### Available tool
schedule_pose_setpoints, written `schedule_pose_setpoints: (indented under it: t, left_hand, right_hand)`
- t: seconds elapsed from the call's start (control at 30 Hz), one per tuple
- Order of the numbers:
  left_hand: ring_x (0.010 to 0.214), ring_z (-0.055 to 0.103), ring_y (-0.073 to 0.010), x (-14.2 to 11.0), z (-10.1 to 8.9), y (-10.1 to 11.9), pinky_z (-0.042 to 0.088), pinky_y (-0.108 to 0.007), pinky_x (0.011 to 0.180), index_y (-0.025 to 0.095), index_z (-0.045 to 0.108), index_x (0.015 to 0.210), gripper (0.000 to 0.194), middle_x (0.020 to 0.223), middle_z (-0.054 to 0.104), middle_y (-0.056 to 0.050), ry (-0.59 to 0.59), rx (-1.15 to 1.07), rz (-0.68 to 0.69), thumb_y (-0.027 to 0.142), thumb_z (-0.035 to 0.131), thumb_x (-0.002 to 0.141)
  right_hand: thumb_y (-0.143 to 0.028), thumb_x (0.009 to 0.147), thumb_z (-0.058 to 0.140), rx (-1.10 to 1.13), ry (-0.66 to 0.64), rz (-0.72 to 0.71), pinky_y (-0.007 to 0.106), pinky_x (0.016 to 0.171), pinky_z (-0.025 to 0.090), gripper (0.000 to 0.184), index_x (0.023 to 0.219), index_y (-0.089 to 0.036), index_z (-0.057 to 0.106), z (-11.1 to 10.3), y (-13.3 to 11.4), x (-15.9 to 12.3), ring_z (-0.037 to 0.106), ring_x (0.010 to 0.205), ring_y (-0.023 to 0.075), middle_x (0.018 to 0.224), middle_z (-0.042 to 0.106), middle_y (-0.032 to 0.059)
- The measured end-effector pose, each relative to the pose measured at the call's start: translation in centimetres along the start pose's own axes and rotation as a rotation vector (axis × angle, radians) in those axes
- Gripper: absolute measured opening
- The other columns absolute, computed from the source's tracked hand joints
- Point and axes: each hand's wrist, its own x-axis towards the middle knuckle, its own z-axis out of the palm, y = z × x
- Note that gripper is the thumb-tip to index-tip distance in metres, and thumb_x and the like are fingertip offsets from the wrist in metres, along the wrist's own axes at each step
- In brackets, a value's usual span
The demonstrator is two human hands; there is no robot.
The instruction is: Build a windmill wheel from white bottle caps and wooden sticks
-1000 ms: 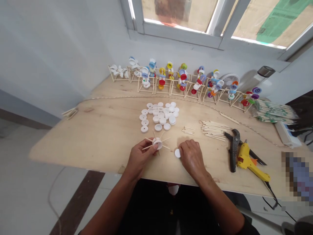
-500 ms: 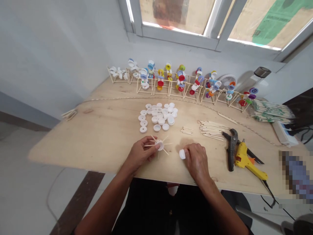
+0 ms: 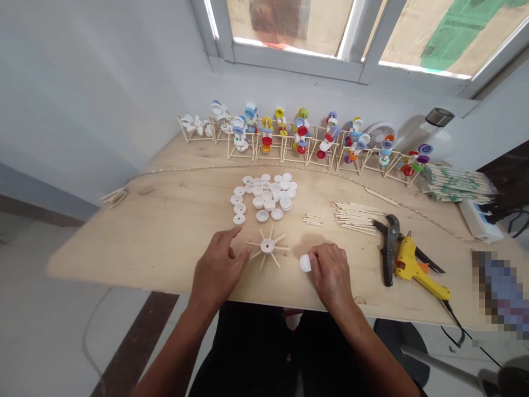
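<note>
On the wooden table (image 3: pixel 157 237) lies a white bottle cap with thin sticks (image 3: pixel 268 246) radiating from it like spokes; a hole shows in its middle. Just left of this spoked cap is my left hand (image 3: pixel 219 264), its thumb and fingers apart and nothing in them. To the right, my right hand (image 3: pixel 333 270) pinches a white bottle cap (image 3: pixel 305 263) between thumb and fingers. Beyond both hands sits a cluster of loose white caps (image 3: pixel 268 193), some with holes. Short cut sticks (image 3: pixel 313 219) lie right of the cluster.
Longer sticks (image 3: pixel 355 218) lie right of centre. Pruner-like cutters (image 3: pixel 389 251) and a yellow glue gun (image 3: pixel 413 264) rest at the right. Stick frames with colourful cap wheels (image 3: pixel 297 140) line the back, near a small fan (image 3: pixel 380 135) and a bottle (image 3: pixel 433 124).
My left hand has let go of the spoked cap and drawn back left, its fingers opening. The spoked cap now lies on the table. My right hand still holds its cap.
</note>
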Motion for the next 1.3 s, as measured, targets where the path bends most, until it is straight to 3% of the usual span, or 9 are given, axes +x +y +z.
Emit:
schedule_pose_setpoints:
  t: [0.07,0.2,0.33,0.47,0.7,0.93,1.03,1.13,1.3]
  left_hand:
    - [0.066,0.055,-0.0175,-1.2,0.2,1.1,0.043,-0.027,0.059,0.025,0.068,0.103,0.037,0.096,0.063,-0.005,-0.006,-0.046,0.103,0.031,0.071,0.066]
    - [0.070,0.057,-0.0178,-3.5,2.2,2.9,0.046,-0.028,0.062,0.024,0.066,0.105,0.034,0.089,0.067,-0.004,-0.332,-0.177,0.169,0.028,0.068,0.071]
    - [0.063,0.059,-0.0156,-4.3,4.4,3.5,0.047,-0.028,0.057,0.021,0.065,0.106,0.036,0.087,0.069,-0.004,-0.383,-0.330,-0.008,0.030,0.068,0.071]
    - [0.061,0.061,-0.0160,-4.3,5.2,3.5,0.048,-0.027,0.054,0.018,0.067,0.097,0.029,0.074,0.069,-0.003,-0.491,-0.587,-0.203,0.030,0.068,0.070]
    - [0.055,0.062,-0.0137,-4.2,4.8,3.3,0.048,-0.023,0.050,0.014,0.067,0.091,0.027,0.064,0.067,-0.002,-0.456,-0.804,-0.382,0.026,0.072,0.067]
    - [0.056,0.063,-0.0146,-4.6,4.5,3.3,0.049,-0.025,0.053,0.014,0.067,0.096,0.028,0.066,0.069,-0.004,-0.444,-0.856,-0.392,0.028,0.070,0.071]
    - [0.056,0.062,-0.0143,-4.8,4.5,3.2,0.049,-0.025,0.054,0.014,0.066,0.096,0.028,0.064,0.069,-0.003,-0.452,-0.865,-0.392,0.029,0.069,0.072]
    - [0.055,0.060,-0.0125,-5.2,4.5,3.2,0.049,-0.024,0.056,0.015,0.064,0.094,0.026,0.063,0.068,-0.002,-0.471,-0.885,-0.383,0.029,0.069,0.074]
    - [0.055,0.058,-0.0101,-6.2,4.7,3.2,0.048,-0.022,0.056,0.017,0.058,0.088,0.020,0.061,0.065,0.001,-0.509,-0.974,-0.415,0.031,0.067,0.077]
  right_hand:
    - [-0.019,0.093,0.040,0.002,0.000,-0.002,0.032,0.069,0.031,0.021,0.076,-0.020,0.054,0.0,-0.3,0.0,0.049,0.074,0.0191,0.072,0.058,0.0037]
    - [-0.019,0.093,0.040,-0.016,0.014,-0.022,0.033,0.069,0.031,0.021,0.076,-0.020,0.053,-0.2,-1.1,0.2,0.048,0.073,0.0198,0.073,0.058,0.0043]
    - [-0.019,0.093,0.039,-0.021,0.053,-0.037,0.034,0.068,0.031,0.022,0.076,-0.021,0.053,-0.9,-2.0,0.0,0.048,0.071,0.0194,0.072,0.057,0.0041]
    - [-0.020,0.092,0.040,0.017,0.071,-0.051,0.033,0.068,0.032,0.021,0.076,-0.021,0.053,-1.2,-2.4,-0.1,0.049,0.071,0.0191,0.072,0.057,0.0038]
    - [-0.019,0.093,0.040,-0.014,0.075,0.016,0.034,0.071,0.033,0.019,0.080,-0.020,0.053,-1.7,-0.1,0.4,0.050,0.074,0.0200,0.074,0.059,0.0048]
    - [-0.020,0.088,0.047,0.323,-0.284,-0.035,0.032,0.073,0.038,0.019,0.070,-0.021,0.049,-3.7,-0.5,-2.3,0.052,0.066,0.0151,0.066,0.056,-0.0005]
    - [-0.017,0.083,0.051,0.436,-0.323,0.009,0.034,0.078,0.042,0.007,0.088,-0.022,0.053,-4.1,-1.0,-3.4,0.056,0.080,0.0180,0.084,0.062,0.0023]
    - [-0.020,0.082,0.056,0.537,-0.277,0.107,0.035,0.086,0.043,0.030,0.111,-0.024,0.052,-4.0,-1.1,-3.7,0.057,0.095,0.0202,0.101,0.063,0.0045]
    - [-0.026,0.086,0.056,0.797,-0.321,0.192,0.032,0.089,0.045,0.031,0.117,-0.027,0.055,-3.5,-1.6,-3.1,0.057,0.101,0.0194,0.108,0.063,0.0038]
